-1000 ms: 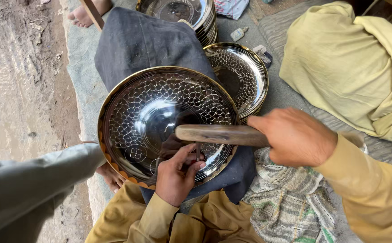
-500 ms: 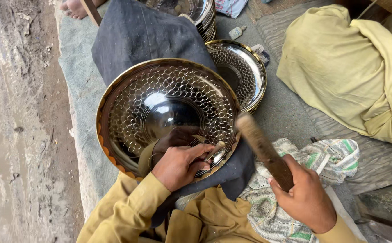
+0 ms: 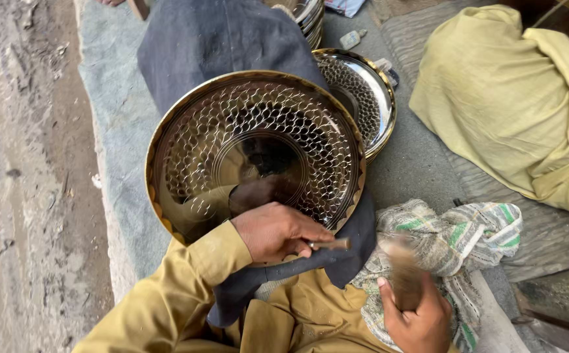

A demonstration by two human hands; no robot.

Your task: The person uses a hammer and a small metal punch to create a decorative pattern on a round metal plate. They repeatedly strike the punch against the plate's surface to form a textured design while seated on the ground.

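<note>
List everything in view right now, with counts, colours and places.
Patterned metal tray: one, shiny golden, centre, on dark cloth.
Second tray: one, same finish, behind it.
Tray stack: count unclear, top edge.
Dark cloth: one, blue-grey, under the tray.
Striped cloth: one, green-white, lower right.
Yellow fabric: one, right.
Punch: one, thin metal, in left hand grip.
Mallet: one, wooden, blurred.
Left hand: on tray rim.
Right hand: gripping mallet.
</note>
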